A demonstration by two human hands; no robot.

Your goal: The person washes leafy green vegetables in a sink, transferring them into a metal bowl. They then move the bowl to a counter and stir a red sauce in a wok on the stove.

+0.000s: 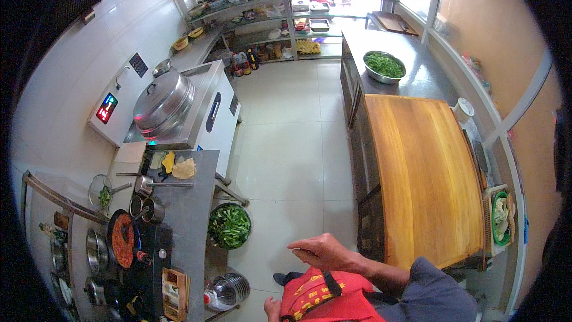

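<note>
My right hand (323, 252) reaches out leftward in front of my red apron (326, 299), fingers stretched and close together, with nothing clearly held in it. It hovers above the tiled floor, between the big wooden chopping board (429, 185) and a metal basin of dark green leaves (229, 225). Only the knuckles of my left hand (272, 308) show at the lower edge beside the apron; what it holds is hidden.
A steel worktop (187, 214) on the left carries ladles, small pots and a pan of red sauce (122, 240). Behind it stands a cooker with a large domed lid (162, 104). A bowl of chopped greens (384, 65) sits on the right counter. A plastic jug (225, 291) lies near my feet.
</note>
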